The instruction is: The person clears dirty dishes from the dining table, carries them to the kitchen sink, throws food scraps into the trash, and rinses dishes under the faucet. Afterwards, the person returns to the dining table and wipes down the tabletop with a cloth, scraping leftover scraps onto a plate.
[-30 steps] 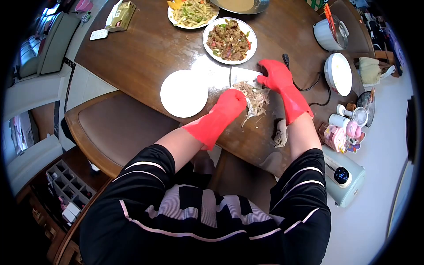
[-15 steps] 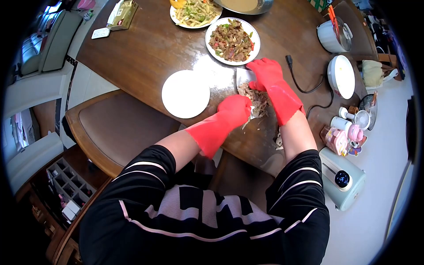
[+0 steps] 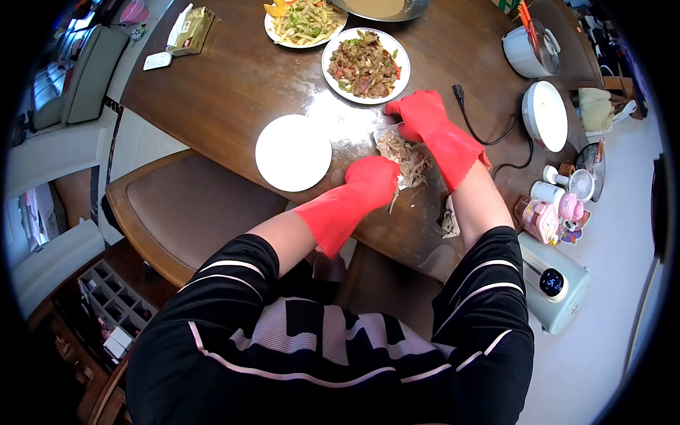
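Both hands wear red rubber gloves. My left hand (image 3: 372,178) is closed at the left edge of a pile of food scraps (image 3: 409,159); whatever its fingers grip is hidden. My right hand (image 3: 423,117) reaches over the upper side of the pile, its fingers bent onto the edge of a pale sheet (image 3: 387,132) that lies partly under the scraps. Left of my left hand is a white round plate (image 3: 293,153). Beyond the hands stands a plate of cooked meat (image 3: 365,66).
A plate of shredded food (image 3: 305,23) and a pan (image 3: 382,7) stand at the back. To the right are a black cable (image 3: 486,143), a white bowl (image 3: 545,116), a pot (image 3: 525,54) and a crumpled cloth (image 3: 450,219). A chair (image 3: 191,205) touches the left side.
My right hand has moved left and drawn nearer my left hand, its fingers now on the sheet's edge. My left hand has shifted slightly down, beside the scraps.
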`<action>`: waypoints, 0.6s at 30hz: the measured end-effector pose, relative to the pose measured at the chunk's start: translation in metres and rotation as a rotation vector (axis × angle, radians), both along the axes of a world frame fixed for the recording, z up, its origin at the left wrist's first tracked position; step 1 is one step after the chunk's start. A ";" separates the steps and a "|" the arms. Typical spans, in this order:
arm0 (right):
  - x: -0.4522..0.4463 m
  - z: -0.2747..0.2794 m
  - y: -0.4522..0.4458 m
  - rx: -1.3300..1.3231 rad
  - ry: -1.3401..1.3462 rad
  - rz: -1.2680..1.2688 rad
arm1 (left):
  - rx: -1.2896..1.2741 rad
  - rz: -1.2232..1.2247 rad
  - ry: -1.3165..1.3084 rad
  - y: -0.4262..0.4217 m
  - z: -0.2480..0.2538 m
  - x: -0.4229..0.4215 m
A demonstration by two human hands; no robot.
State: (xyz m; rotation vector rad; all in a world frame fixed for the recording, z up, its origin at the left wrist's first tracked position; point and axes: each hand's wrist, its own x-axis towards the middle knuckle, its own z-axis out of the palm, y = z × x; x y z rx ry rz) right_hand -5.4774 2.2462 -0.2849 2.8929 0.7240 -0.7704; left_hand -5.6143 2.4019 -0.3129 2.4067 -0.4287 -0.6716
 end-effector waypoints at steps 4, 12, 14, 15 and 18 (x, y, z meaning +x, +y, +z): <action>0.001 0.004 -0.005 -0.123 0.002 0.019 | -0.267 0.229 0.170 0.005 -0.016 -0.003; -0.015 -0.018 -0.050 0.011 -0.018 -0.060 | -0.674 0.737 0.690 -0.005 -0.040 -0.011; -0.016 -0.010 -0.052 -0.032 0.062 -0.094 | -0.776 0.834 0.859 -0.005 -0.019 -0.006; -0.016 -0.005 -0.052 -0.054 0.102 -0.111 | -0.826 0.882 0.945 -0.004 -0.008 -0.004; -0.017 0.000 -0.052 -0.012 0.158 -0.182 | -0.842 0.865 1.005 -0.006 0.010 0.001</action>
